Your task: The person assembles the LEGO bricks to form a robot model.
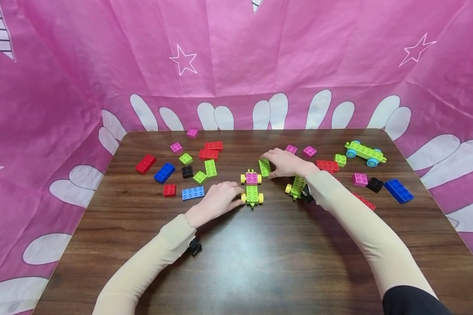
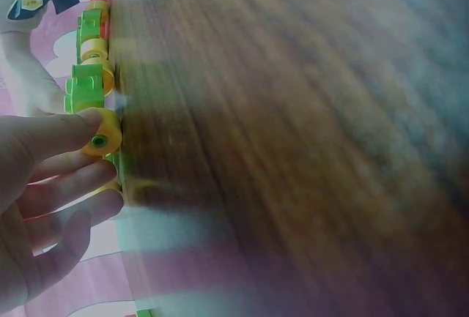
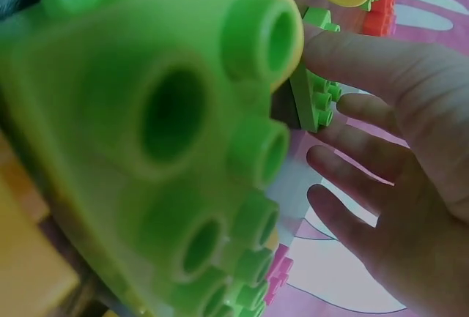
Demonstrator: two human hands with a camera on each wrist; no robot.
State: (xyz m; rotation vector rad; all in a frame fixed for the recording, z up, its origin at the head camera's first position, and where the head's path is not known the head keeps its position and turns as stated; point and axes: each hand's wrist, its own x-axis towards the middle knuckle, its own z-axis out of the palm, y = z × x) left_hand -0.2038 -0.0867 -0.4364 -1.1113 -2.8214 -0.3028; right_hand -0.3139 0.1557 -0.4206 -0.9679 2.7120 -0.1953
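Near the middle of the table, a lime-green toy car base with yellow wheels carries a pink brick toward its far end. My left hand holds this car by a near-left yellow wheel, thumb and fingers around it. Just beyond and to the right, my right hand grips a lime-green eight-stud brick between thumb and fingers. Under the right wrist stands a second lime-green car base with yellow wheels, partly covered by the sleeve; its studs loom large in the right wrist view.
Left of the hands lie loose bricks, among them a light blue brick, a dark blue brick and a red brick. At far right are a car base with blue wheels and a blue brick. A pink curtain hangs behind the table.
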